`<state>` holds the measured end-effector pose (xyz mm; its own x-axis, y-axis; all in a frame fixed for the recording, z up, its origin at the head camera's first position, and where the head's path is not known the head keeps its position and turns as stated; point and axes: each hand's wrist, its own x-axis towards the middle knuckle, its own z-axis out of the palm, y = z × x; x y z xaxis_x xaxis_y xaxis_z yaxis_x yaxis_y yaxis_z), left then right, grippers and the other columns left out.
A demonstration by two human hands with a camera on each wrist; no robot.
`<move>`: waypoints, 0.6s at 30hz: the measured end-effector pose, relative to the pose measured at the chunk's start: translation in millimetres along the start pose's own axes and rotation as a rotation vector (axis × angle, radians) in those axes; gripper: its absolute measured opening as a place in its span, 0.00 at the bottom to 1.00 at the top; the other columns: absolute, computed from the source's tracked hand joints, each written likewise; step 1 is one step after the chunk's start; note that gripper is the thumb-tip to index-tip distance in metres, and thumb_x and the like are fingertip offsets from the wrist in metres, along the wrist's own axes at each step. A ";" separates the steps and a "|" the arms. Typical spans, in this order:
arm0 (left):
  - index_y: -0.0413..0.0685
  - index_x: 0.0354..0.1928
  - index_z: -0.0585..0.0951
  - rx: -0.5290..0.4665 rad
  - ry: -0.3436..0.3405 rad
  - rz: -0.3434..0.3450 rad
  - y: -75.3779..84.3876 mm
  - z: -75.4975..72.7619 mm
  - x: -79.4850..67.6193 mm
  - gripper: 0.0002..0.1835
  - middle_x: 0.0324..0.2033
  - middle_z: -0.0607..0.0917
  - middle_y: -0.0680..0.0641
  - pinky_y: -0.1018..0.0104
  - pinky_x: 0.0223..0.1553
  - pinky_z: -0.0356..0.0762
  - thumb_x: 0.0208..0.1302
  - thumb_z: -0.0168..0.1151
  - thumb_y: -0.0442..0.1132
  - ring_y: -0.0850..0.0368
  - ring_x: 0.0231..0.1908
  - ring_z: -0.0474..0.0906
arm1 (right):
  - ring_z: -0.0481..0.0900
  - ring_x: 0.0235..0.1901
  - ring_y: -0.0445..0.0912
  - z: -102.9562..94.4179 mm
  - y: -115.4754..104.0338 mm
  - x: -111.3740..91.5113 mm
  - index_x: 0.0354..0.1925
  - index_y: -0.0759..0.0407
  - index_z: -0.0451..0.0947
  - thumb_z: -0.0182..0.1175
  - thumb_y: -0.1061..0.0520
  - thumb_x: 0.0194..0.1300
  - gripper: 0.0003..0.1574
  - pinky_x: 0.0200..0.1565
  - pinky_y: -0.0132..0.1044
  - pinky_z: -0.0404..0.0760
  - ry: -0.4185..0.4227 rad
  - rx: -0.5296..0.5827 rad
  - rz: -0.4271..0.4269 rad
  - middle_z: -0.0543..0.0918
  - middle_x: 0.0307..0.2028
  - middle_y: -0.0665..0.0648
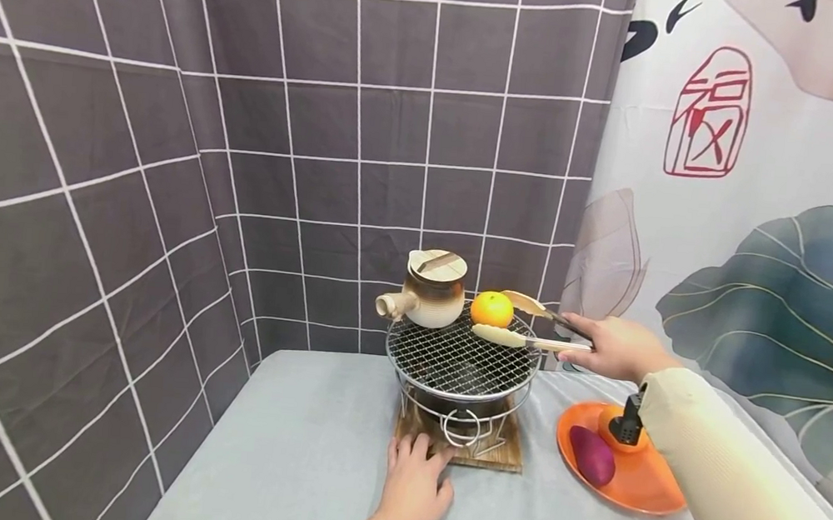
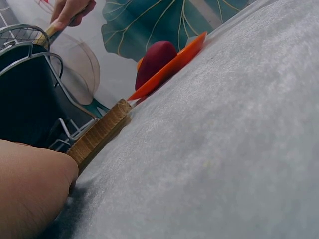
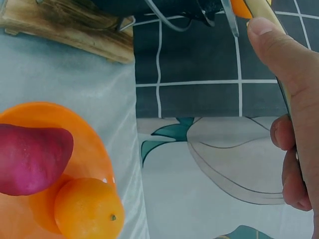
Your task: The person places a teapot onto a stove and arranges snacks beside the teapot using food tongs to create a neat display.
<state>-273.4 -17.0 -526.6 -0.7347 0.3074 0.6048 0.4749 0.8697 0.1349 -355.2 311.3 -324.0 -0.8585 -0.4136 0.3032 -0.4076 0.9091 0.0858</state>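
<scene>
My right hand (image 1: 622, 348) grips a pair of tongs (image 1: 555, 345) by the handles, reaching in from the right over the round wire grill rack (image 1: 462, 365). The two pale, scalloped tong heads are spread apart, one at the back right and one in front of an orange (image 1: 491, 309) at the rack's far right. Down at the front, my left hand (image 1: 413, 490) rests with spread fingers at the near edge of the wooden board (image 1: 511, 453) under the grill stand. In the left wrist view, that board (image 2: 99, 134) meets the fist-side of the hand.
A lidded clay pot (image 1: 438, 300) with a side handle stands on the rack's back left. An orange plate (image 1: 646, 487) on the right bears a purple sweet potato (image 1: 592, 455) and another orange (image 3: 89, 209). Grey gridded curtain (image 1: 369, 121) hangs behind the cloth-covered table (image 1: 293, 449).
</scene>
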 end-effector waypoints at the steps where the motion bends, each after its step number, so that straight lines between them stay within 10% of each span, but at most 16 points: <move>1: 0.63 0.47 0.82 0.000 0.001 0.001 -0.1 0.2 0.1 0.20 0.43 0.72 0.47 0.35 0.52 0.56 0.47 0.61 0.46 0.44 0.50 0.66 | 0.79 0.26 0.48 -0.5 0.9 -1.0 0.62 0.53 0.67 0.47 0.19 0.47 0.56 0.26 0.47 0.75 0.002 0.003 0.004 0.82 0.29 0.56; 18: 0.62 0.46 0.82 0.006 0.016 0.011 0.7 -0.7 0.0 0.20 0.42 0.72 0.47 0.36 0.51 0.57 0.46 0.61 0.46 0.44 0.49 0.66 | 0.74 0.26 0.45 -16.7 33.5 -44.3 0.65 0.55 0.61 0.47 0.19 0.48 0.58 0.24 0.43 0.75 -0.034 0.020 0.100 0.79 0.29 0.52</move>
<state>-272.7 -16.7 -525.9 -0.7212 0.3110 0.6190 0.4801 0.8685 0.1231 -325.6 360.9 -318.7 -0.9052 -0.3224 0.2769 -0.3250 0.9450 0.0376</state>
